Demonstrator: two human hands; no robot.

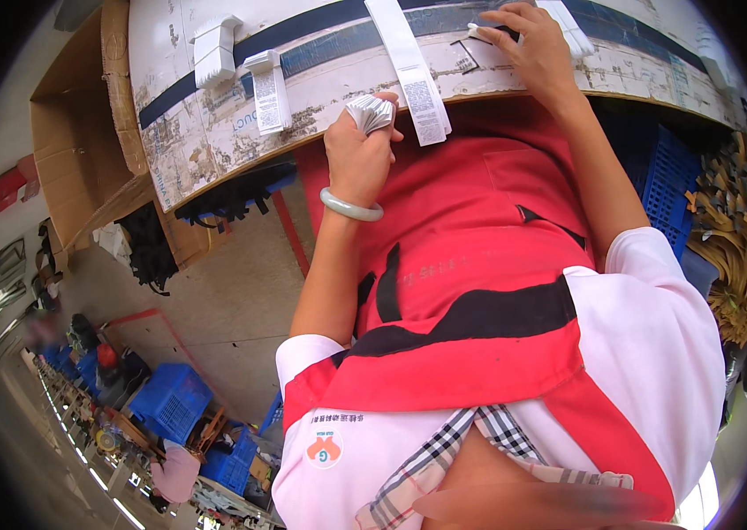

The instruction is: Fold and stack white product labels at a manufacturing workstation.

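Label bundle: a fanned stack of small white labels (371,111), upper centre of the frame, inside the grip of the left hand (360,157), its folded ends showing above the fingers.
Left hand: closed around the bundle, thumb and fingers wrapped about it, at the near edge of the table; a pale bangle (351,207) circles the wrist.
Long strip: white printed strips (415,78), just right of the left hand, running from the top edge of the frame and overhanging the table edge.
Right hand: upper right of centre, fingers bent, thumb and forefinger near each other; a small white piece (477,33) sits at the thumb tip. Whether it is pinched cannot be told.
Right-side stack: white strips (568,28) beside the right hand, at the top of the frame.
Left-side stacks: a thick white bundle (214,53) and a smaller printed bundle (269,93), upper left, apart from the left hand.
Table: worn white covering (192,146) with dark blue bands.
Surroundings: open cardboard box (82,132), upper left; blue crate (667,190), right.
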